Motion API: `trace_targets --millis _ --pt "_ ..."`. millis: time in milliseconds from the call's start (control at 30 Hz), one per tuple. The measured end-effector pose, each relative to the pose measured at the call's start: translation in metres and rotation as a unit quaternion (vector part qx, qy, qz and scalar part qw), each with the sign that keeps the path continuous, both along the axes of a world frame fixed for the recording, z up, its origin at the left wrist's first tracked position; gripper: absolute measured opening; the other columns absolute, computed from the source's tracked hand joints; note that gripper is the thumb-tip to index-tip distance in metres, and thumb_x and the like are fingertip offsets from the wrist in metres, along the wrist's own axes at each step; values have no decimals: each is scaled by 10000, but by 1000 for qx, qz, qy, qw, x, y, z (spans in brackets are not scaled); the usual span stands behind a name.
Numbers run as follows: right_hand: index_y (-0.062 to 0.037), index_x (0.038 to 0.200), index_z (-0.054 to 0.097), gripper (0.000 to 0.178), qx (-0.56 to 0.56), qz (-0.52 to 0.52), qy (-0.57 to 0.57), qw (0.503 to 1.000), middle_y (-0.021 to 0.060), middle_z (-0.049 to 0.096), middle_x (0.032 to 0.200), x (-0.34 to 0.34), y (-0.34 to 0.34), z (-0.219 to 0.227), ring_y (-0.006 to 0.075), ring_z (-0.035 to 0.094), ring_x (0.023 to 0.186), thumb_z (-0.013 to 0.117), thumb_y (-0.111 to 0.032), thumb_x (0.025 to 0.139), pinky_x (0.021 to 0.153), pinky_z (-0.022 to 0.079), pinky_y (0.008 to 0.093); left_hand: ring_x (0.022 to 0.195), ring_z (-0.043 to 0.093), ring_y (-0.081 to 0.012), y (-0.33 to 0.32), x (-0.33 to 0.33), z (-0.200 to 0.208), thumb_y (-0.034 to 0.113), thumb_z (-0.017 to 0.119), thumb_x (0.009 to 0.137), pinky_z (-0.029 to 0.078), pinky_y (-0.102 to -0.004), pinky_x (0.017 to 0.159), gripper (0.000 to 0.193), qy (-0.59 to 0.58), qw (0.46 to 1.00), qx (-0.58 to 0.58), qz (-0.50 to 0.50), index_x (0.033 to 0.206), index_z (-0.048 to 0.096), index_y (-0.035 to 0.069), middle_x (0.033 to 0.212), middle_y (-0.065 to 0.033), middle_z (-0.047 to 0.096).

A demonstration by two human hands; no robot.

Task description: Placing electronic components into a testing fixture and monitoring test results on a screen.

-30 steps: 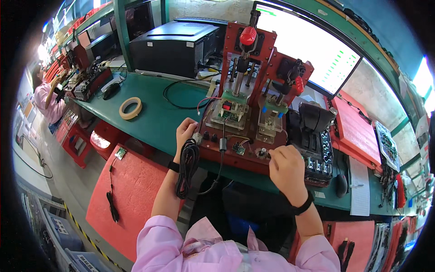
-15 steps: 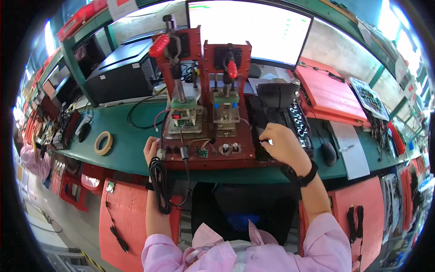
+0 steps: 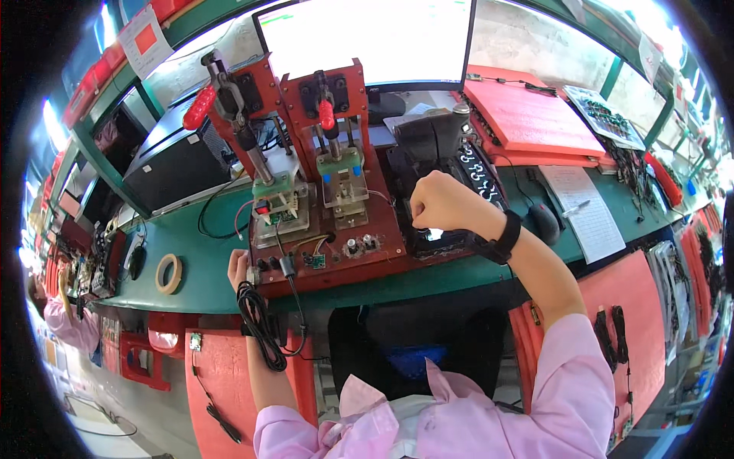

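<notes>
My left hand is at the left front corner of a dark red test fixture, fingers together and curled. A coiled black cable hangs in front and partly covers it; what it grips is hidden. Two toggle clamps with red handles, one left and one right, stand on the fixture. Beneath the left clamp, a small circuit board sits in a clear holder. My right hand is closed in a fist above the front of a black device; its fingertips are turned out of sight.
A monitor stands behind the clamps. A tape roll and a black computer case are to the left. On the right are a mouse, a paper sheet with a pen and red foam sheets. Another person sits far left.
The view has turned, shifting the fixture left in the picture. My right hand has moved a little farther over the black device, its fist turned downward. My left hand stays at the fixture's corner.
</notes>
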State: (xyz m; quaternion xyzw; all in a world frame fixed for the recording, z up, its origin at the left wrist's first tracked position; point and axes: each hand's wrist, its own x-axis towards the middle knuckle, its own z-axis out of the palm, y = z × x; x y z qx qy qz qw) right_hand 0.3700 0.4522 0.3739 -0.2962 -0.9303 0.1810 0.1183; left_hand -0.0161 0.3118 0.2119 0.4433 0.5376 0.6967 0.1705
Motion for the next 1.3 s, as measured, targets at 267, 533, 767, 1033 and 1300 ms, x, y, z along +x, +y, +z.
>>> trace_targets --millis 267,533,767,1033,1300 --pt "7 568 607 114 115 -76 32 990 209 569 592 -13 -5 -10 368 598 612 595 -99 527 584 490 407 661 417 -75 -2 0 2 133 439 887 364 -208 614 193 -60 997 -17 -45 750 469 0 754 -18 412" --pt "9 730 626 113 -42 69 -82 993 127 614 685 2 3 13 259 614 644 639 -24 622 588 472 343 618 334 -21 2 -1 -1 107 538 839 254 -169 566 122 -53 998 15 0 726 505 73 650 73 384" --pt "6 750 623 137 -26 152 -81 985 89 560 732 2 10 12 252 592 715 619 23 613 613 455 341 614 323 -17 8 -1 -12 97 540 839 249 -174 560 133 44 997 39 47 717 492 75 648 76 384" --pt "-21 685 659 87 12 136 -84 987 83 603 682 -1 9 12 236 616 669 626 -58 613 602 468 326 596 301 -19 8 -7 -16 102 519 854 228 -178 540 149 39 998 23 48 714 477 73 637 72 352" --pt "-14 604 638 116 40 -6 -34 999 123 613 599 1 2 -1 273 607 564 655 -128 613 566 479 338 587 287 -24 5 14 8 98 503 863 215 -186 528 160 -105 994 19 -31 711 466 64 631 68 341"
